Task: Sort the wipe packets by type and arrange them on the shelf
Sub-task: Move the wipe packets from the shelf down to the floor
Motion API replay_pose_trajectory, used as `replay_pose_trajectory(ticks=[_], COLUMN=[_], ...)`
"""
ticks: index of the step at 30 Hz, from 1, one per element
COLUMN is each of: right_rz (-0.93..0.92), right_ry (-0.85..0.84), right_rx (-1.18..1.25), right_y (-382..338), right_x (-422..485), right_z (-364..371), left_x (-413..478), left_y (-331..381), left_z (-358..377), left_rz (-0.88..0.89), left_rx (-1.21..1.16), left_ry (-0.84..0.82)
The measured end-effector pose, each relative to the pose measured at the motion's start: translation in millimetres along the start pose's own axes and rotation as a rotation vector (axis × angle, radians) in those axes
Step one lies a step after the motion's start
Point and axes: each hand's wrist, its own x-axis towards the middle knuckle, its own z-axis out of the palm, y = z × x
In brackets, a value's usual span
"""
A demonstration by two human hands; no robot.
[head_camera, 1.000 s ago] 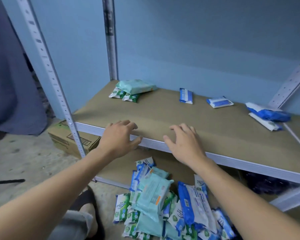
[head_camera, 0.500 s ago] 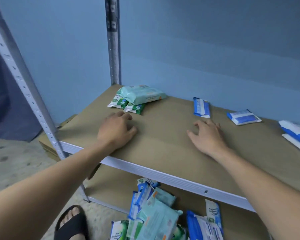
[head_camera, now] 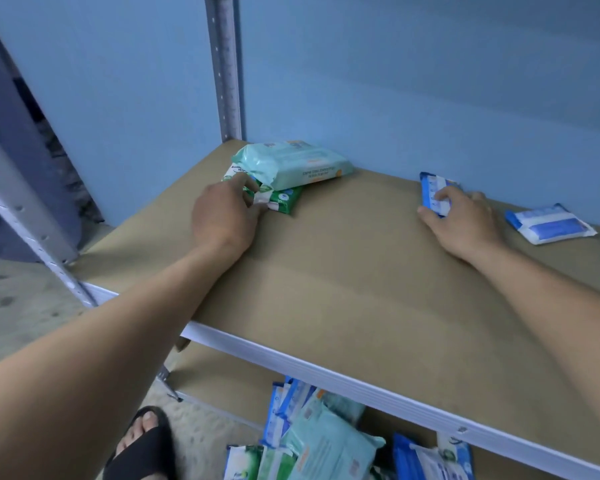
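Brown pressed-fibre shelf board: matte, flat and faintly banded; a white ribbed metal rail caps its front edge.
Large pale mint soft-plastic wipe pack: pillowy and glossy, crimped at its left end; it sits at the shelf board's back left corner, lying on smaller packets.
Small green-and-white glossy packet: a flat rectangle on the left part of the shelf board, partly under the wipe pack's near edge.
Left hand: on the shelf board just in front of the wipe pack; its fingers are bent and closed on the near end of the green-and-white glossy packet, and the forefinger reaches onto a white-topped packet beside it.
Slim blue-and-white striped packet: flat on the shelf board near its back edge, right of centre.
Right hand: palm down on the shelf board; fingers curl over the striped packet's near end with the thumb at its near-left corner, clamping it.
Blue-and-white flat pouch: crinkled and squarish, farther right on the shelf board, apart from the Right hand.
Heap of wipe packets: mint, blue and green soft packs jumbled on a lower board beneath the shelf board's front rail.
Grey perforated steel upright: rises from the shelf board's back left corner against the smooth blue wall.
Black sandal: on the speckled floor below the shelf board's front left.
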Motion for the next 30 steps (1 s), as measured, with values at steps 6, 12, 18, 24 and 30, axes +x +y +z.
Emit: replay_pose_trajectory(ticks=[6,12,18,24,30], right_rz=[0.005,-0.012,-0.064,-0.068,-0.09], right_ry=[0.026,0.06,0.066,0.007,0.032], right_rx=[0.038,0.079,0.049,0.035,0.034], right_y=[-8,-18,-19,-14,-7], right_x=[4,-31,-81,-129,-173], right_z=[-5,-9,-16,-27,-38], left_x=[0,-27,-59,-87,-121], left_y=[-4,4,11,20,24], left_z=[0,-8,-18,-36,-59], left_rz=[-0.037,0.0,0.087,0.139,0.135], left_rx=[-0.091,-0.104,-0.05,0.05,0.025], left_ry=[-0.047,-0.09,-0.197,-0.368,-0.38])
